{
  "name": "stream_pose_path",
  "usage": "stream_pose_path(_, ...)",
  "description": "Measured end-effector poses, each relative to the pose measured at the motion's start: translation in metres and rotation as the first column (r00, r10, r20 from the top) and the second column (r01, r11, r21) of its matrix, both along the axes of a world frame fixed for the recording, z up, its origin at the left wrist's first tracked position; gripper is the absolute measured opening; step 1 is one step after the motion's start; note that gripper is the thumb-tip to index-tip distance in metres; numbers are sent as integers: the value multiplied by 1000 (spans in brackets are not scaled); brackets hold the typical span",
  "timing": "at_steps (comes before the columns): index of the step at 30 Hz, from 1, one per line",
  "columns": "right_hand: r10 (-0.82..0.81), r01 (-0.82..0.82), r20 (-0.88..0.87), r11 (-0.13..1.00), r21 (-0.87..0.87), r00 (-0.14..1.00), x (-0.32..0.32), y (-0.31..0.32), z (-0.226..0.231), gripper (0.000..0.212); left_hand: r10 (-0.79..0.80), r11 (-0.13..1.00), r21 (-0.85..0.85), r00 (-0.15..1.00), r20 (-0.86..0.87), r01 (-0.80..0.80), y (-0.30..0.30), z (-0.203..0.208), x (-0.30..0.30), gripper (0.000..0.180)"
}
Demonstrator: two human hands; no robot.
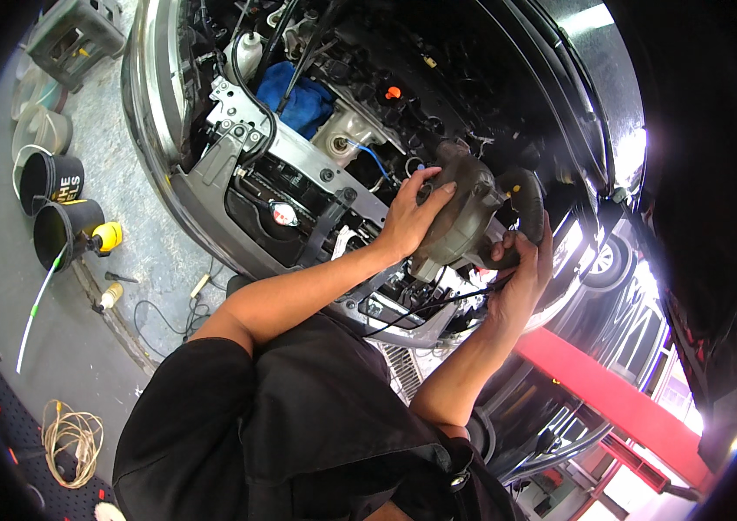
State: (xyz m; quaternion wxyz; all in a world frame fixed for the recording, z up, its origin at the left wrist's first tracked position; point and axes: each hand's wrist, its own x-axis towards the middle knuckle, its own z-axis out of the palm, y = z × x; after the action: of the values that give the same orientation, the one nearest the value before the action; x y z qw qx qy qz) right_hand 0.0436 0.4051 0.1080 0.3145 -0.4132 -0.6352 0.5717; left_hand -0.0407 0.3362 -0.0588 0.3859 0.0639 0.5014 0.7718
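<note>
Over the right side of an open engine bay, a dark plastic air intake housing (461, 213) is held tilted between my two hands. A curved black hose (526, 198) loops off its right side. My left hand (414, 214) presses on the housing's left flank, thumb and fingers closed against it. At the lower right, my right hand (525, 265) grips the part near the hose, its fingertips partly hidden. Left of the housing, a blue cloth (295, 97) lies beside the engine, and a red-and-white cap (283, 214) sits near the front crossmember. An orange piece (394, 92) shows farther back.
The car's front bumper (186, 204) curves between me and the bay. On the floor at left are two black buckets (56, 178), a yellow spray bottle (108, 236), a coiled cord (72, 443) and a grey stool (73, 39). A red beam (611, 408) crosses the lower right.
</note>
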Motion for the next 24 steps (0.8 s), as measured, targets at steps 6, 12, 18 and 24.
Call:
stream_pose_path(6,22,-21,13,1000,-8,1000,-4,3,4,65,4,1000,-9,1000,13,-4,2,2,0,55)
stream_pose_path(12,23,-22,31,999,-26,999,4,6,0,68,20,999,-41,997,79,-17,-6,4,9,64)
stream_pose_path(18,38,-38,-33,999,17,999,3,0,-4,67,58,998,18,998,-33,-58,-2,-1,2,62)
stream_pose_path(24,3,-3,-19,1000,16,1000,6,10,1,68,20,1000,15,1000,-2,-20,8,10,-1,61)
